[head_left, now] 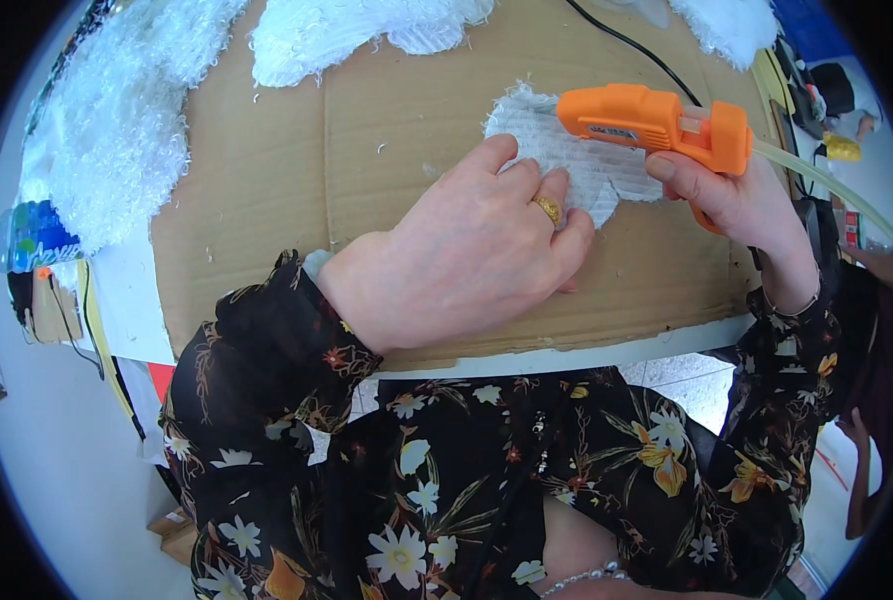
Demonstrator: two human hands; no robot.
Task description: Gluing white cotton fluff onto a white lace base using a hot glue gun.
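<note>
Gripping an orange glue gun (627, 120) in our right hand (722, 195), fingers wrapped around its handle, we have the nozzle pointing left above a ragged white fabric piece (617, 170). A translucent glue stick (827, 185) juts from the gun's back toward the right. Our left hand (477, 245) lies over the fabric's near left part, fingers bent and tips down against it; we cannot tell whether they pinch it. The fabric sits right of centre on brown cardboard (267, 250) covering our worktop (132, 310). Shaggy white material (137, 130) spreads across the far left, near a blue-capped bottle (37, 237).
</note>
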